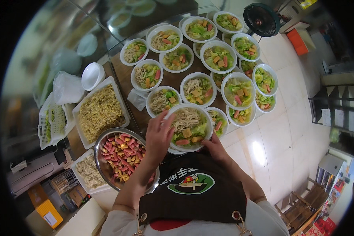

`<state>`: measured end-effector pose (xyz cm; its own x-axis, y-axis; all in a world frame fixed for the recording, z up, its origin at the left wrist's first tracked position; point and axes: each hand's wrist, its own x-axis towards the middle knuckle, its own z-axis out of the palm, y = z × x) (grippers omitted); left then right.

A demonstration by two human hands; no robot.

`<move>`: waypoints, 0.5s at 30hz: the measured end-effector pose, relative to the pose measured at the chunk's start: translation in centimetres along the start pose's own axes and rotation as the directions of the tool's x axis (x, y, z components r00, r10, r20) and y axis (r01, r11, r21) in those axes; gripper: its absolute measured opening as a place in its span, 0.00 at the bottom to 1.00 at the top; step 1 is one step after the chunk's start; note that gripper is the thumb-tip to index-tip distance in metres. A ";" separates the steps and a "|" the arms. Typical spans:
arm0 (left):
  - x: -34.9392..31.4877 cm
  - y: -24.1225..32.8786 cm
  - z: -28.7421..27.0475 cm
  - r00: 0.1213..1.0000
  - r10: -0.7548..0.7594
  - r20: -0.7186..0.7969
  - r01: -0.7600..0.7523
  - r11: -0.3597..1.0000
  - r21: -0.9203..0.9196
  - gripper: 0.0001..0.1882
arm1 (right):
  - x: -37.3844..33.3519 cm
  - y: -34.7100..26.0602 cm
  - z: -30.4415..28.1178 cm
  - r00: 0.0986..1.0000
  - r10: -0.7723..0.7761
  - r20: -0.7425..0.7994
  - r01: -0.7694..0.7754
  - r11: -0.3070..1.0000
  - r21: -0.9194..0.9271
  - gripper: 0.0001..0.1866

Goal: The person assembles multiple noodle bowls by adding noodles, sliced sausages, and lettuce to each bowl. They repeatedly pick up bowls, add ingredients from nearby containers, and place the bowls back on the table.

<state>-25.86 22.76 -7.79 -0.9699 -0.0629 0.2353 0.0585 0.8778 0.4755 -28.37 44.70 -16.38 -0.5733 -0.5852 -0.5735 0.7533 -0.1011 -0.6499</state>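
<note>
The person's own hands and a filled white bowl (190, 105), at the near edge of a brown tabletop (124, 74). The bowl lies between the hands, above the dark apron (192, 167); it contains pale shreds, leafy greens, pinkish-red sausage pieces and tan cubes. The right hand (217, 148) holds it at the right-hand rim, thumb at the edge; the other fingers are hidden beneath. The left hand (160, 131) is at the opposite rim, its fingers loosely spread and partly bent over the edge; whether they touch the bowl cannot be told.

Left of the hands, a round steel basin (98, 157) holds mixed sausage pieces and tan cubes, partly covered by the left forearm. Beside it, a white tray (100, 189) contains pale shreds; above these, a deeper rectangular tub (122, 99) is heaped with yellowish strands. Farther left are a perforated white basket (59, 128) with some greens, a translucent plastic bag (68, 87) and white nested bowls (93, 76). Beyond the hands, many filled salad bowls (211, 46) stand close together, some overlapping others, with similar greens, sausage and cubes; several also show shreds.
</note>
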 end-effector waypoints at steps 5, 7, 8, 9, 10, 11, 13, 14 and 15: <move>1.4 0.9 -2.1 0.980 0.072 0.187 -0.080 0.996 0.034 0.19 | 0.4 -0.7 2.9 0.966 -0.224 0.129 0.250 0.935 -0.253 0.32; 1.1 0.8 -3.1 0.972 0.097 0.216 -0.111 0.992 0.056 0.18 | -0.3 -2.0 4.2 0.987 -0.111 0.119 0.130 0.977 -0.169 0.31; 0.7 0.6 -3.6 0.968 0.112 0.224 -0.128 0.990 0.056 0.17 | -0.6 -2.5 4.6 0.992 -0.052 0.114 0.066 0.990 -0.127 0.31; 0.2 0.3 -4.2 0.965 0.127 0.231 -0.144 0.988 0.057 0.16 | -0.3 -2.0 4.3 0.983 -0.111 0.143 0.136 0.975 -0.178 0.32; -0.2 0.2 -4.7 0.960 0.143 0.241 -0.161 0.985 0.056 0.15 | 0.1 -1.5 4.2 0.970 -0.168 0.173 0.205 0.953 -0.224 0.32; -0.6 0.3 -5.2 0.973 0.121 0.195 -0.129 0.991 0.026 0.14 | 0.3 -1.1 4.0 0.953 -0.222 0.206 0.273 0.924 -0.267 0.32; -1.3 0.5 -6.6 0.993 0.061 0.105 -0.058 0.998 -0.034 0.11 | 0.0 -1.5 4.7 0.957 -0.185 0.221 0.238 0.941 -0.242 0.32; -1.2 0.6 -7.2 0.997 0.022 0.071 -0.016 0.996 -0.083 0.10 | -0.5 -2.2 5.4 0.960 -0.168 0.223 0.220 0.948 -0.231 0.32; -1.0 0.7 -8.0 0.999 -0.020 0.040 0.025 0.991 -0.133 0.09 | -0.8 -2.7 5.9 0.964 -0.143 0.223 0.192 0.956 -0.220 0.32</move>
<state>-23.00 19.63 -0.95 -0.9795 -0.0610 0.1919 0.0655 0.8047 0.5900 -28.05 40.68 -11.21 -0.5885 -0.7292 -0.3491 0.5392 -0.0323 -0.8415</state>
